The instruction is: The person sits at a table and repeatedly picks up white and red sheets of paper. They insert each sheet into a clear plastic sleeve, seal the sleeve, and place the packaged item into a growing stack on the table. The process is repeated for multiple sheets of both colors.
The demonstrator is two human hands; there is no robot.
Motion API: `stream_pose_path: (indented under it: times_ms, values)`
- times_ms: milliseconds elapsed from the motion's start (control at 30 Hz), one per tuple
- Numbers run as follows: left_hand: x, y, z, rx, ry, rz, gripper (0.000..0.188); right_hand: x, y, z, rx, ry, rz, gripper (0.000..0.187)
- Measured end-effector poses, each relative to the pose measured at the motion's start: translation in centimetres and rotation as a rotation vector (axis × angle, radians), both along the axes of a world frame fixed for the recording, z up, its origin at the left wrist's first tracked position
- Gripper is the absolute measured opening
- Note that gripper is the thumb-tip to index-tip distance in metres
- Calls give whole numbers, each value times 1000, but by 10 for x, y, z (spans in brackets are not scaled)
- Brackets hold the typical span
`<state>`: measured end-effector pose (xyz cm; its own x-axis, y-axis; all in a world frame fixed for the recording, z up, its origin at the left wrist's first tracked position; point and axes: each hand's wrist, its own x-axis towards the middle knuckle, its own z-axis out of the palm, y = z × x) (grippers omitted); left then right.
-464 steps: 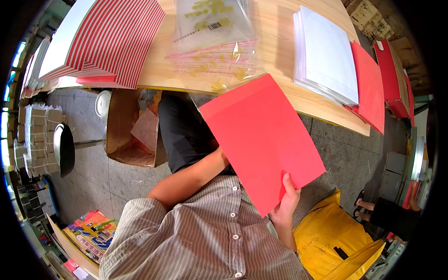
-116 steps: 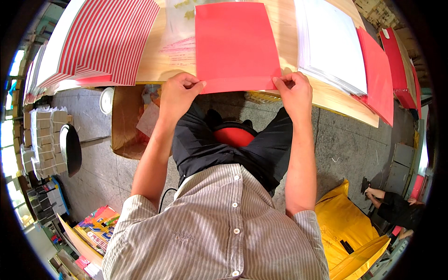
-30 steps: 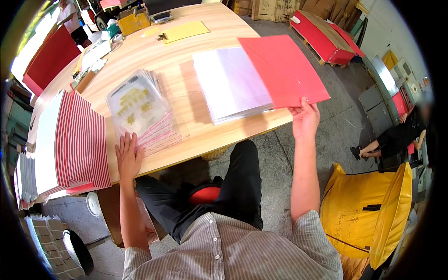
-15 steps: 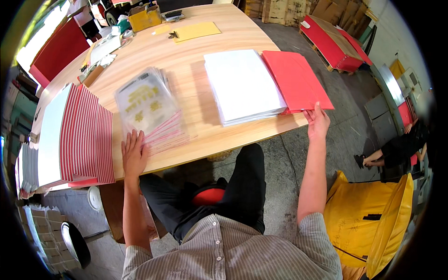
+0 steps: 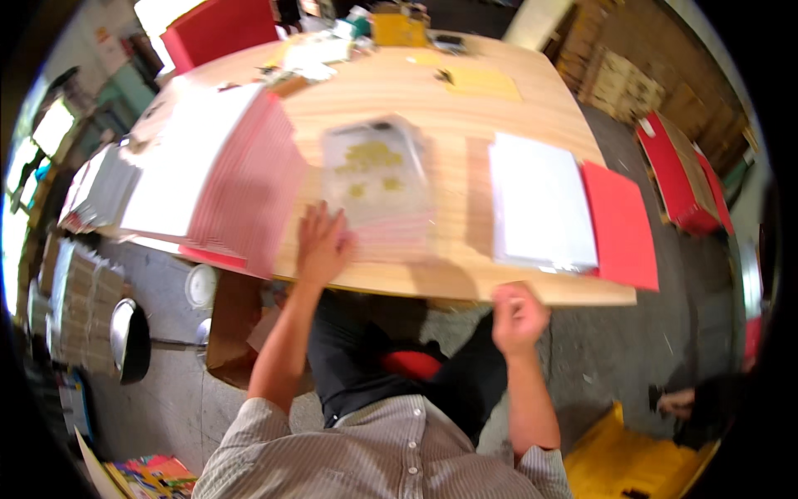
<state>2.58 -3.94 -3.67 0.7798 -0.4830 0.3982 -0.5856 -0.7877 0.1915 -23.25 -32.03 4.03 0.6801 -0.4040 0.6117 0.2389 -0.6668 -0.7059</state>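
My left hand (image 5: pixel 322 245) rests at the near left corner of a stack of clear plastic bags (image 5: pixel 386 200) with yellow-green printing, its fingers stretched out. My right hand (image 5: pixel 519 316) hangs just off the table's front edge, fingers curled in, and no object shows in it. It is smeared by motion. Nearest to it lies a stack of white sheets (image 5: pixel 542 204), with clear plastic showing along its near edge. Red folded sheets or folders (image 5: pixel 622 224) lie against that stack's right side.
A tall stack of red-and-white layered boards (image 5: pixel 241 183) leans at the left of the wooden table (image 5: pixel 461 108). Farther back are a yellow sheet (image 5: pixel 486 83) and a yellow box (image 5: pixel 401 27). A yellow bag (image 5: pixel 632 457) stands on the floor at the lower right.
My right hand has left the red sheets, moved left and curled. My left hand stays by the plastic bags. The whole view has turned, shifting the table's contents rightward.
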Motion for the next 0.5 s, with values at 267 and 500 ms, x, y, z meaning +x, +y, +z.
stream_pose_path:
  times_ms: [267,500]
  values:
    - [4,-4,0,-69,145,144,74,200,17,-60,-330,316,-127,59]
    - [-3,2,1,-32,155,72,68,192,13,-77,-175,434,193,59]
